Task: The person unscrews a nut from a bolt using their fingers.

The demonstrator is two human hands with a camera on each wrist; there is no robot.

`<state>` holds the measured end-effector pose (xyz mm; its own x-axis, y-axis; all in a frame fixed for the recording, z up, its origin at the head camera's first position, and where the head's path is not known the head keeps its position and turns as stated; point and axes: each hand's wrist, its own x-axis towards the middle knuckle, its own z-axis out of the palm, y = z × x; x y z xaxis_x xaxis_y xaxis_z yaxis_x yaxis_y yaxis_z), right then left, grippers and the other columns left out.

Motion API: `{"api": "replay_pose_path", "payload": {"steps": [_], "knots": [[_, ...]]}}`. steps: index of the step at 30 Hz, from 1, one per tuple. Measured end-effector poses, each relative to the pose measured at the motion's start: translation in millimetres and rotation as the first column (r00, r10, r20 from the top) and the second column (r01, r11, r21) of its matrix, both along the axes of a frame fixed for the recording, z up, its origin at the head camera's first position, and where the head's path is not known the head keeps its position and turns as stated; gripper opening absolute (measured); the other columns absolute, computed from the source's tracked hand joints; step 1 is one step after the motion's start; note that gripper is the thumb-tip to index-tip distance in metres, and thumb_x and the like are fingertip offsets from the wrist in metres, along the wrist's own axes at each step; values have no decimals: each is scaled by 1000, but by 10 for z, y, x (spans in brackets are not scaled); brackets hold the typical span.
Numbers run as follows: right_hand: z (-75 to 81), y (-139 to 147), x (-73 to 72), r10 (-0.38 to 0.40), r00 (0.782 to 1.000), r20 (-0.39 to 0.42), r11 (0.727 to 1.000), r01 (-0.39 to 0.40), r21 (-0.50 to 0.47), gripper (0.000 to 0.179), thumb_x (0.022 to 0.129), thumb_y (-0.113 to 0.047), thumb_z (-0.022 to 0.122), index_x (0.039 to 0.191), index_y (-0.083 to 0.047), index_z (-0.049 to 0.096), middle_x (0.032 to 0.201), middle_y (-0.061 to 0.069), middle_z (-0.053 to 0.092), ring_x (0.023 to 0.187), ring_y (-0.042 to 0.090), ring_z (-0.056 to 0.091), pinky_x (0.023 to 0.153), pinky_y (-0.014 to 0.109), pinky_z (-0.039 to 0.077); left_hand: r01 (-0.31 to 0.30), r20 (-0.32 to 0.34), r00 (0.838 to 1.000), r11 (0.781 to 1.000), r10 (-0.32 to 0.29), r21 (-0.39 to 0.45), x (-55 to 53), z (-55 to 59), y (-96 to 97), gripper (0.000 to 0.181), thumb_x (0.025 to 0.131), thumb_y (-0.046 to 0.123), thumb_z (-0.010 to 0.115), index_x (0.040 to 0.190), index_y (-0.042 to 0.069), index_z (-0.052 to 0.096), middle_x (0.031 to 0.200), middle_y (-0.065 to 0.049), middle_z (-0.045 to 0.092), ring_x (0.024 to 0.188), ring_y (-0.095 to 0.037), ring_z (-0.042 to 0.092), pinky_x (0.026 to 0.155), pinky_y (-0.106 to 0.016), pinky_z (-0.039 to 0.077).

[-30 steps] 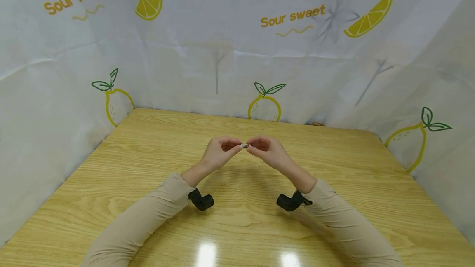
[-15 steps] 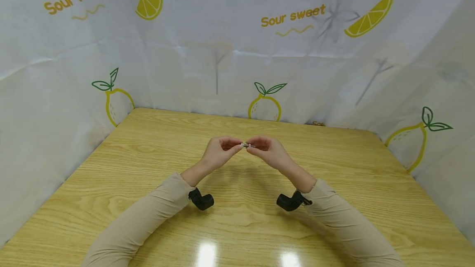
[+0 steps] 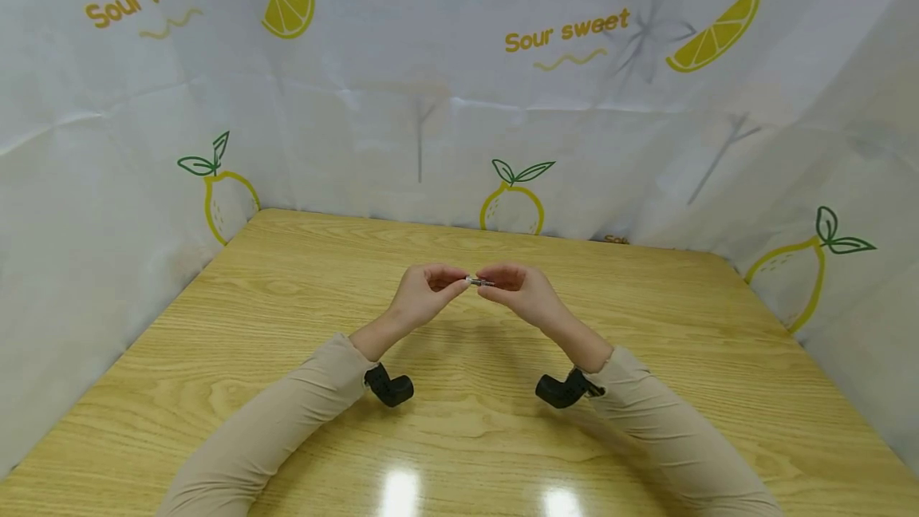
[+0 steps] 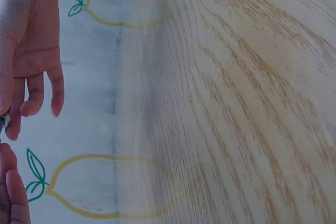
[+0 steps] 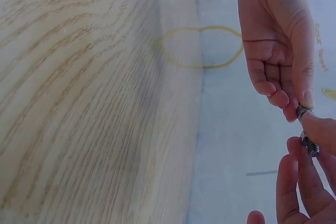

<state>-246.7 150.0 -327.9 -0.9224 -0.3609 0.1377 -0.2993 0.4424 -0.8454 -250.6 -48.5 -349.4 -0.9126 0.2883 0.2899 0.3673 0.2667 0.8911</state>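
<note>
A small metal bolt [image 3: 475, 282] is held level between both hands, above the wooden table [image 3: 459, 437]. My left hand [image 3: 422, 295] pinches its head end between thumb and fingers. From the other side, the thumb and fingertips of my right hand [image 3: 530, 297] pinch the bolt farther along. In the right wrist view the threaded end [image 5: 313, 149] sticks out past the right thumb [image 5: 321, 131], while the left thumb reaches the thicker end. Fingertips hide much of the middle. The left wrist view catches only a dark sliver of the bolt at its left edge.
A white curtain [image 3: 459, 134] printed with lemons encloses the table's back and sides. Black angled mounts [image 3: 390, 386] sit at both wrists, below the sleeve cuffs. Two bright light reflections lie on the near part of the tabletop.
Both hands and arms keep their places. Only the right fingertips shift slightly at the bolt, and the look of its right end alters a little.
</note>
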Motion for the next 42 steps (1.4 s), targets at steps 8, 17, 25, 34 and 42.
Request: {"api": "replay_pose_path", "payload": {"steps": [8,17,25,34,42], "knots": [[-5,-11,-3,21,1000,15,1000,-20,-10,33,95,-25,56,119,-4,61,114,18,66,107,37,60,93,48,49,3,11,1000,1000,-3,13,-15,-12,4,24,90,17,62,107,2,68,103,-17,69,91,-30,66,72,-25,53],[8,-5,17,22,1000,-10,1000,-22,2,36,92,-21,61,124,-5,57,119,17,63,105,31,61,87,40,52,3,-1,1000,1000,-3,17,-19,-20,11,23,90,16,63,106,1,69,102,-17,70,89,-28,67,72,-25,54],[-2,-7,9,21,1000,11,999,-21,26,32,95,-25,56,116,-2,62,111,18,67,105,37,61,92,47,49,11,8,1000,1000,-11,15,-20,-30,5,24,90,17,62,108,1,68,103,-17,69,92,-33,66,72,-26,53],[-2,-3,-1,21,1000,-3,1000,-21,12,36,95,-26,56,121,-2,59,114,19,64,103,36,61,90,45,51,9,19,1000,1000,-10,24,-15,-23,8,24,90,17,62,108,1,68,103,-18,69,93,-34,65,72,-26,53],[10,-3,17,12,1000,-9,1000,-12,26,30,93,-19,59,116,-1,61,112,19,65,101,33,62,87,41,52,6,11,1000,1000,-6,21,-14,-27,9,23,90,16,63,107,1,68,102,-17,70,91,-32,66,72,-25,53]]}}
